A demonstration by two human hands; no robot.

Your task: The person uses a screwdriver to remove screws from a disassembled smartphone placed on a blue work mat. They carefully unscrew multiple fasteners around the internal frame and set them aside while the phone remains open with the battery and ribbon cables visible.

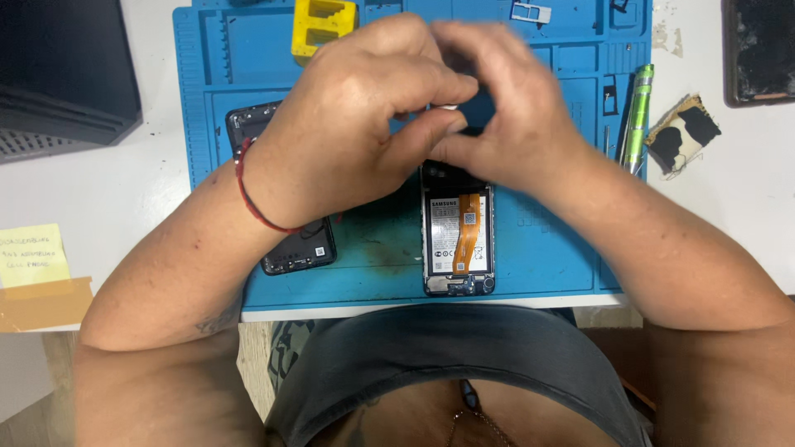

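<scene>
both hands meet above the blue work mat [546, 257], fingertips pressed together over the top end of an opened phone [458, 240]. the left hand [348, 124] is curled, thumb and forefinger pinching a small white piece [448, 107] that is mostly hidden; it may be a tiny part or a bit of tape, the view is too blocked to tell. the right hand [513, 116] is bent in from the other side, its fingers closed against the same spot, though whether it grips the piece itself i cannot tell. the phone lies face down on the mat, battery and an orange ribbon cable showing. its black back cover [294, 248] lies just left, partly under the left wrist. a green screwdriver [636, 116] rests at the mat's right edge, a yellow block [323, 23] at the top.
</scene>
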